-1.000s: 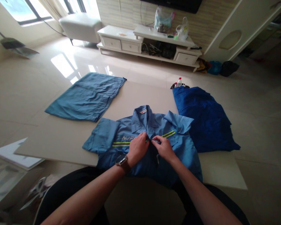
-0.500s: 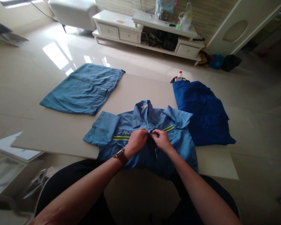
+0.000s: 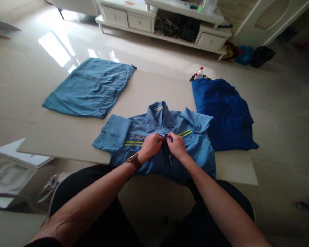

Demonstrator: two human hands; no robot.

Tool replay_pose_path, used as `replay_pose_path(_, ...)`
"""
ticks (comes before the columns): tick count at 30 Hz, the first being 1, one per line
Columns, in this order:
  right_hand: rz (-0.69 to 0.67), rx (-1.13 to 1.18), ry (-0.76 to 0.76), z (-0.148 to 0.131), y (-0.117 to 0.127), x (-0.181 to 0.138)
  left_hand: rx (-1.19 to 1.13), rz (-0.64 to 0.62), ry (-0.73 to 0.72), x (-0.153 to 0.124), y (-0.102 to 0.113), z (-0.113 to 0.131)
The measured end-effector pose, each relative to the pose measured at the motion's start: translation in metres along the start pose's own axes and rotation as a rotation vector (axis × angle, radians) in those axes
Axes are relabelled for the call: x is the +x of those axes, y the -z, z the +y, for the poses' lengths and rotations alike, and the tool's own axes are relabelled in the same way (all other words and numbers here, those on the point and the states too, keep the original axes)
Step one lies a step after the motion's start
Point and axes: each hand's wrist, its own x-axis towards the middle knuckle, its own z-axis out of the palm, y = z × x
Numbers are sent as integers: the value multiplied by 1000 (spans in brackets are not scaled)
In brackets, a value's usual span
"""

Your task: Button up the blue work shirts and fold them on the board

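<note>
A blue short-sleeved work shirt (image 3: 201, 147) with yellow-green stripes lies face up, collar away from me, its lower part at the table's near edge. My left hand (image 3: 152, 146), with a watch (image 3: 134, 159) on the wrist, pinches one front edge of the shirt below the collar. Close beside it, my right hand (image 3: 175, 146) pinches the other front edge. The fingertips of both hands nearly meet; whatever small fastening lies between them is too small to make out. Below the hands the front hangs slightly apart.
A lighter blue folded garment (image 3: 90, 89) lies at the table's (image 3: 159, 85) far left. Dark blue cloth (image 3: 222, 116) covers its right side, with red-capped bottles (image 3: 201, 72) behind. A white cabinet (image 3: 140, 22) stands across the floor. A box (image 3: 20, 171) is at lower left.
The camera has tipped down a little, so the whole scene sits higher or shifts slightly. Both hands stay pinched on the shirt front, with only small finger movement.
</note>
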Motion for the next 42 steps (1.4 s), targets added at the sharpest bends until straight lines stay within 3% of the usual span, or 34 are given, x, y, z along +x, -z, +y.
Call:
replay_pose_path(3,-30,6,-32,1,1,0,6,1,-17,0,0,1)
replay_pose_path(10,-8,-134,65,-4,2,-5,45,-10,-21,-1,3,3)
replay_pose_path(16,-15,-17,22,0,1,0,53,5,-74,-2,3,1)
replay_pose_path(23,-14,177,-95,2,-4,4,69,26,-30,-4,1,3)
replay_pose_path(32,-20,406,-16,1,-1,4,87,16,-39,-3,5,8)
replay_pose_path(34,-17,504,-73,1,-2,6,82,13,-52,-4,6,8)
replay_pose_path(39,-124,844,-430,4,-4,10,51,18,-62,-4,5,5)
replay_pose_path(42,-134,922,-486,4,-3,9,36,39,-71,-4,5,3)
